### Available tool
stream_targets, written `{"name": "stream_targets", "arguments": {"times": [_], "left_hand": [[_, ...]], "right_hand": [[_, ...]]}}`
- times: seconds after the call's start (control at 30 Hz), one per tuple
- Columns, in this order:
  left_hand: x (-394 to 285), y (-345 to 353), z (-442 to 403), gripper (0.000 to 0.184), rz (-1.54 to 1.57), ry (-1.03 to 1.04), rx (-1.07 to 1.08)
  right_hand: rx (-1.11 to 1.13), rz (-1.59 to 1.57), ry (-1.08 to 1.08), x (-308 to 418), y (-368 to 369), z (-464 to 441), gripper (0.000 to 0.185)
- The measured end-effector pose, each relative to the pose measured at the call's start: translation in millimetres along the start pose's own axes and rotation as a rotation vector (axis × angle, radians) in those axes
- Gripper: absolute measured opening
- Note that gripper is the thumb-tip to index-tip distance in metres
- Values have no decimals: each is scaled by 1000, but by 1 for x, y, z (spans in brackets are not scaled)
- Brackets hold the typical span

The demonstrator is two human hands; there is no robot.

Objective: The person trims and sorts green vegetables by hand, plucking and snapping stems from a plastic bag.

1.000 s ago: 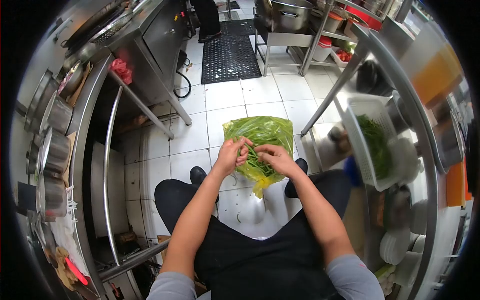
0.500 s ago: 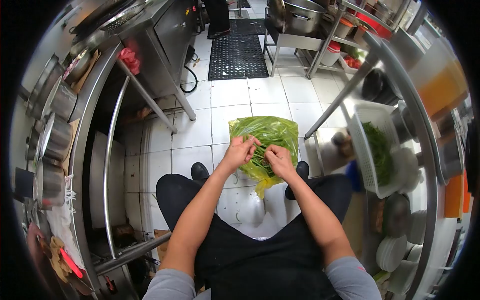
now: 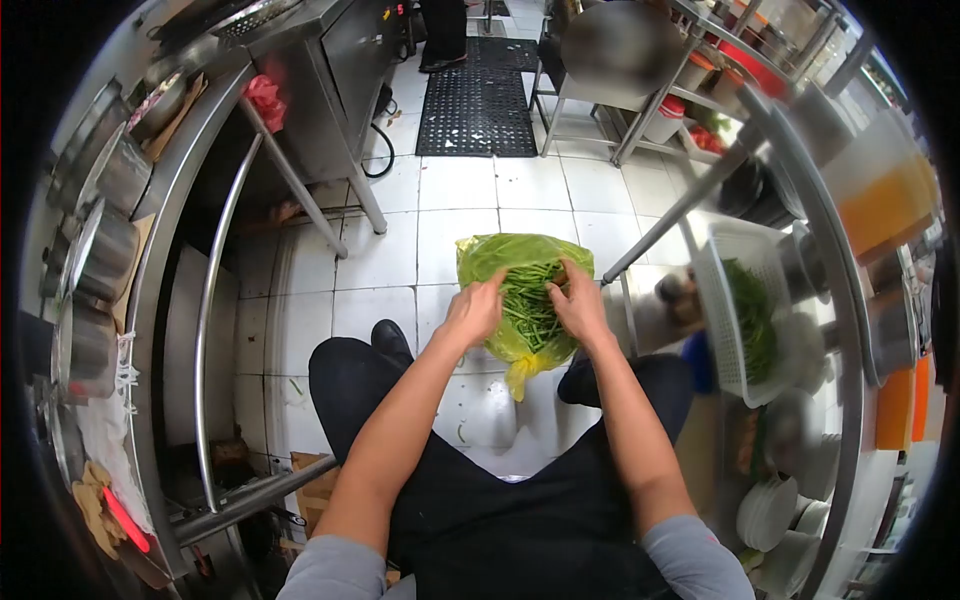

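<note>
A yellow-green plastic bag [image 3: 527,247] sits between my feet, with a wide opening in its upper face. Cut green stalks that look like green beans [image 3: 530,308] fill it and show through the gap. My left hand [image 3: 476,309] grips the opening's left edge, its fingertips curled over the plastic. On the opposite edge, my right hand [image 3: 579,303] holds the plastic with thumb and fingers. The bag's knotted yellow end [image 3: 522,376] points toward me.
On the right shelf stands a white basket [image 3: 735,325] of green vegetables, above stacked plates [image 3: 768,512]. A metal rack with pots [image 3: 105,245] runs along my left. Ahead, a black rubber mat [image 3: 475,110] lies on white tiles, and a person's legs [image 3: 442,35] stand beyond it.
My hands have moved apart, and the bag now gapes between them. The green stalks, seen mostly through plastic before, are now exposed. The view has shifted slightly.
</note>
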State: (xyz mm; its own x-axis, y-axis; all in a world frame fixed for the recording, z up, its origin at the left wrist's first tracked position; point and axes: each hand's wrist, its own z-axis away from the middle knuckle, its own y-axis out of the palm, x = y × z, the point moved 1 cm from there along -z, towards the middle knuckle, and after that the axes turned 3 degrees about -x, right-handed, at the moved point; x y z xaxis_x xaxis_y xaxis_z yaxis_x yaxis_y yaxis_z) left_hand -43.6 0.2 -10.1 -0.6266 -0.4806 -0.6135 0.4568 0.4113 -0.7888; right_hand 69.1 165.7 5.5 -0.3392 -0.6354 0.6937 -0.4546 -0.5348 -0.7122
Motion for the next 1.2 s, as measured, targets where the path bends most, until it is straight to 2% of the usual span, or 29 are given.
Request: {"name": "stream_targets", "arguments": {"times": [0.03,0.1,0.17,0.2,0.23,0.33,0.43,0.5,0.57,0.67,0.7,0.8,0.93,1.0,1.03,1.1,1.13,1.2], "left_hand": [[-5,-7,-3,40,-28,-54,-27],[-8,-10,-7,44,-56,-107,-57],[-7,-8,-8,52,-58,-117,-119],[-6,-8,-8,52,-56,-121,-119],[-6,-8,-8,53,-73,-113,-129],[-7,-5,-9,55,-114,-108,-119],[-2,-4,-8,53,-146,-83,-136],[0,-3,-6,50,-147,-58,-164],[0,-5,-9,53,-144,-137,-94],[10,3,-10,53,-150,-68,-159],[11,3,-9,53,-147,-79,-158],[4,-3,-6,53,-184,-7,-170],[7,-9,-3,48,-236,-46,-130],[6,-12,-1,36,-155,-147,-53],[8,-10,-1,36,-152,-136,-47],[12,-11,-1,36,14,-164,3],[12,-13,-3,33,52,-157,52],[11,-14,-1,32,101,-115,29]], "right_hand": [[-72,4,-90,-3,0,-1,55],[-17,3,-61,-5,5,-3,62],[-110,237,-318,0,13,0,66],[-58,245,-350,3,17,-2,74],[-55,246,-351,7,21,-6,74],[138,535,-344,6,38,-20,81],[216,636,-354,-8,58,-39,86],[274,617,-364,-11,67,-44,82],[319,601,-370,-12,64,-47,78],[418,508,-367,5,40,-39,56],[429,508,-371,7,33,-34,56],[183,419,-645,-1,18,-20,55],[252,506,-594,-18,12,-10,55],[91,605,-716,-26,13,2,59],[88,611,-705,-18,8,8,59],[289,366,-565,-3,6,19,61],[285,168,-557,-6,2,18,61],[250,178,-533,-4,-6,14,60]]}}
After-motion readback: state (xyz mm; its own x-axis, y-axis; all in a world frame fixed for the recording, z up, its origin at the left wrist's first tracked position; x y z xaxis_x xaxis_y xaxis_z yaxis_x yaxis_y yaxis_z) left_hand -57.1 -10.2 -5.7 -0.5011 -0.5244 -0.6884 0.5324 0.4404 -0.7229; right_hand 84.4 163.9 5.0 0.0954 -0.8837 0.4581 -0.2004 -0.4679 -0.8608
